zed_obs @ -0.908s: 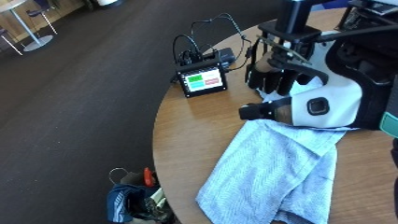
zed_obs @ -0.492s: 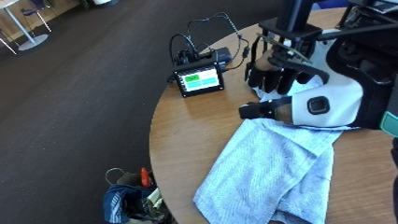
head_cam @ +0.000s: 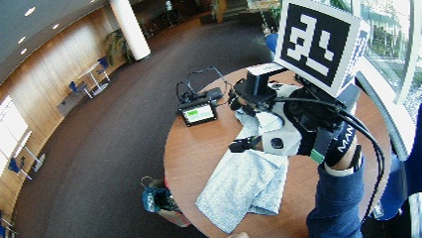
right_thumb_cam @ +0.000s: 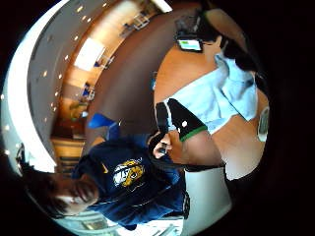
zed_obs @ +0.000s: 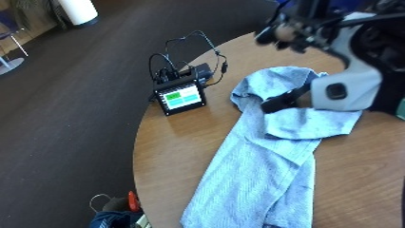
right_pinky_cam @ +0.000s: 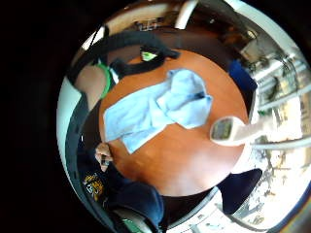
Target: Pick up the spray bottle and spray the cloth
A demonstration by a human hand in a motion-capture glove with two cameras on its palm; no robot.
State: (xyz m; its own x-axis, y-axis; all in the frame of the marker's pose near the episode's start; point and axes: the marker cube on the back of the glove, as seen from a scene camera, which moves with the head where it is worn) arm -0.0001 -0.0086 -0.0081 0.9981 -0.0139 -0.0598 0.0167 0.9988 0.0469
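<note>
Since the spray bottle (zed_obs: 342, 88) is up off the surface (zed_obs: 171, 156) in the outside view, I'd say your right hand (zed_obs: 386, 52) has its grip closed around it, though the fingers themselves are mostly hidden behind the white body. Its black nozzle points down over the bunched end of the cloth (zed_obs: 265, 161), which looks like lining up for the spray. The cloth lies spread in a long strip, so there's plenty to aim at. A small screen (zed_obs: 181, 97) sits near the edge, well apart from the nozzle.

Wide outside view: same story, hand (head_cam: 316, 116) above the surface, bottle (head_cam: 277, 141) hanging over the cloth (head_cam: 244, 183), not touching it.

Little finger side palm view: cloth (right_pinky_cam: 155, 107) sits mid-surface, with what I take to be the bottle (right_pinky_cam: 226, 130) poking in beside it.

Thumb side palm view: cloth (right_thumb_cam: 221, 98) again, bottle (right_thumb_cam: 263, 123) just at the rim.

Pickup looks done; spraying is what's left, I reckon.
</note>
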